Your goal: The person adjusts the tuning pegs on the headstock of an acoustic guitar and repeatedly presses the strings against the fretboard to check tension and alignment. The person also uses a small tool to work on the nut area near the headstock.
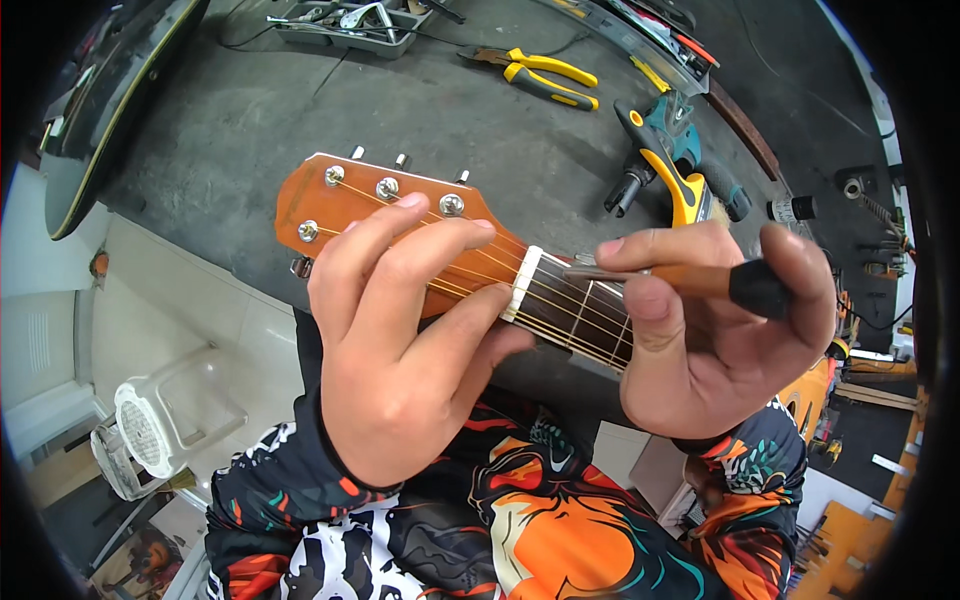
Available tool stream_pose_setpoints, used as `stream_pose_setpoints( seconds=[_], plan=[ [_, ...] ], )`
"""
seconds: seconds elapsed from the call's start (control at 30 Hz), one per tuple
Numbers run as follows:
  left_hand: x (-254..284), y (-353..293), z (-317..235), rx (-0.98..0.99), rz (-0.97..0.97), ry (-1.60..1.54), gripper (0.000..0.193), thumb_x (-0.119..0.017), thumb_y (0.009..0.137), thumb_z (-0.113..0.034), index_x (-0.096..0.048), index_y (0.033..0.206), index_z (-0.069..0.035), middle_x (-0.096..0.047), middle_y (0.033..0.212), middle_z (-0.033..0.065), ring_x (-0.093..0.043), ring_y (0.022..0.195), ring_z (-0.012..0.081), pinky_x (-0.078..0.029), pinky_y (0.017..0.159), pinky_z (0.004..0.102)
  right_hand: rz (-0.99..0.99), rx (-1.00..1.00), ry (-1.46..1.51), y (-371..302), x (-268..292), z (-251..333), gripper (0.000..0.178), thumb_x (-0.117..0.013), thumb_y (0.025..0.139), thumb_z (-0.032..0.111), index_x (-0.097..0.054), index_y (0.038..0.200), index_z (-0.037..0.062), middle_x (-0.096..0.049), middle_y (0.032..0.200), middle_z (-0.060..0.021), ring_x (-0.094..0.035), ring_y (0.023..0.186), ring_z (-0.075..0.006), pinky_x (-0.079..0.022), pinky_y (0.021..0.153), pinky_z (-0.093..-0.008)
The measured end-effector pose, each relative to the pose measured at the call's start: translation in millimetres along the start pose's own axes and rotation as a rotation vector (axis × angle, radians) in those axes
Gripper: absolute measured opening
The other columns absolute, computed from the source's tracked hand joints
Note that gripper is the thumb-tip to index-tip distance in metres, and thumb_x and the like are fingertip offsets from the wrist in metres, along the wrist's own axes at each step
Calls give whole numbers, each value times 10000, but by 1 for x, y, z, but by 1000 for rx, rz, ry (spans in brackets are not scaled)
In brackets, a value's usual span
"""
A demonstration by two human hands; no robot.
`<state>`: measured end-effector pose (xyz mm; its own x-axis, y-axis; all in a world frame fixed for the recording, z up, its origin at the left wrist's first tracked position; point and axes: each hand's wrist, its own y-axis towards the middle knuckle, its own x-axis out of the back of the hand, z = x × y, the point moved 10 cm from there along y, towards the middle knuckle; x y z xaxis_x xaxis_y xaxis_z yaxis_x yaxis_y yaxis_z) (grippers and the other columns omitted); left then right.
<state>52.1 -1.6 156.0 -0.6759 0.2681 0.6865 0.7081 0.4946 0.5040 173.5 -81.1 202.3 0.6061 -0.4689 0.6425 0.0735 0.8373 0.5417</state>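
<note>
A guitar's orange-brown headstock [300, 190] with metal tuning posts lies in front of me. My left hand [400, 340] rests over it, its bent fingers apart; fingertips touch the headstock and strings, one close to the white nut [524, 285]. Several strings run over that nut onto the dark fretboard [555, 300]. In my right hand [725, 340] is a slim tool [690, 281] with a brown handle, black end and thin metal shaft; I cannot tell its exact kind. The shaft points left, its tip above the fretboard just beside the nut.
Yellow-and-black pliers [545, 78] lie on the grey workbench [220, 140]. A teal power drill [675, 135] and a yellow-and-black clamp [683, 190] are right of them. A grey tray of tools [350, 38] sits at the back. A white plastic stool [145, 425] stands lower left.
</note>
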Motion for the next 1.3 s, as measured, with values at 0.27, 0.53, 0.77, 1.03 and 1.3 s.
stream_pose_setpoints(
  seconds=[0.27,0.53,0.77,1.03,1.3],
  plan=[
    [1,-6,6,148,-80,-248,460,-896,651,-32,-717,1073,-77,-558,1355,155,-496,1312,397,-377,1112,512,-162,-228,198,-1,12,-17,664,-623,1017,43,-160,1491,0,-727,963,-231,-717,870,-209,-552,855,-333],
    [4,1,-8,-130,14,38,580,-945,597,-202,-742,1136,-136,-554,1407,135,-419,1395,424,-373,1135,529,-342,-403,278,-6,21,-47,553,-609,1041,97,-283,1470,-26,-733,971,-160,-676,901,-122,-484,789,-216],
    [6,9,-3,-236,133,161,434,-913,646,-235,-804,1063,-189,-579,1411,127,-436,1385,416,-383,1122,509,-452,-473,218,3,32,-45,522,-632,1037,129,-355,1436,-63,-736,972,-140,-682,885,-121,-477,747,-201],
    [30,-17,31,-114,-57,151,609,-886,771,-300,-658,1305,-116,-570,1399,165,-471,1373,437,-381,1124,538,92,-410,-320,5,56,-106,657,-685,936,28,-393,1523,84,-701,766,-81,-657,696,-161,-496,686,-278],
    [-10,-24,-1,-175,79,166,563,-905,700,-311,-746,1223,-176,-525,1453,142,-384,1427,445,-338,1159,543,796,-158,-574,22,-52,-144,158,-693,930,215,-702,1005,76,-747,911,-129,-720,906,-347,-573,789,-466]
  ],
)
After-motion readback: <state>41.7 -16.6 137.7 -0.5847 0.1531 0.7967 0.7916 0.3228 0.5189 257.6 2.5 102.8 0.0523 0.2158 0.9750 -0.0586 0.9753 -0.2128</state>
